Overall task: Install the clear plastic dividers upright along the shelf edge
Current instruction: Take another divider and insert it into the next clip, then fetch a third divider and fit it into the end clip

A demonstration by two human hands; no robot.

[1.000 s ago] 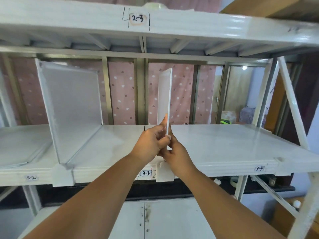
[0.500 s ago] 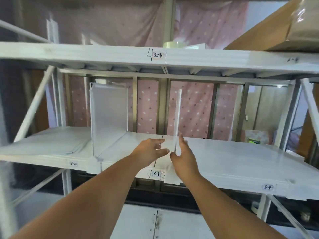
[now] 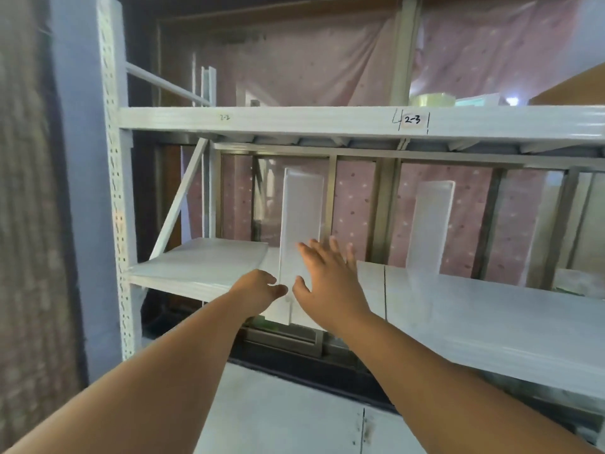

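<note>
The lower front part of the left frosted clear plastic divider [image 3: 301, 221] is hidden by the right hand [image 3: 327, 283]. The white metal shelf [image 3: 491, 316] is cut off at the right edge, and the small handwritten label [image 3: 224, 117] on the upper beam is blurred.

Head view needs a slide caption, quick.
Both hands open at the left divider; right divider stands upright on the shelf.

On my feed, both forearms are bare from the bottom edge of the frame up to the wrists, with no sleeve reaching into view. My left hand [image 3: 260, 286] and right hand [image 3: 327, 283] are bare too, each ungloved, with short nails.
</note>
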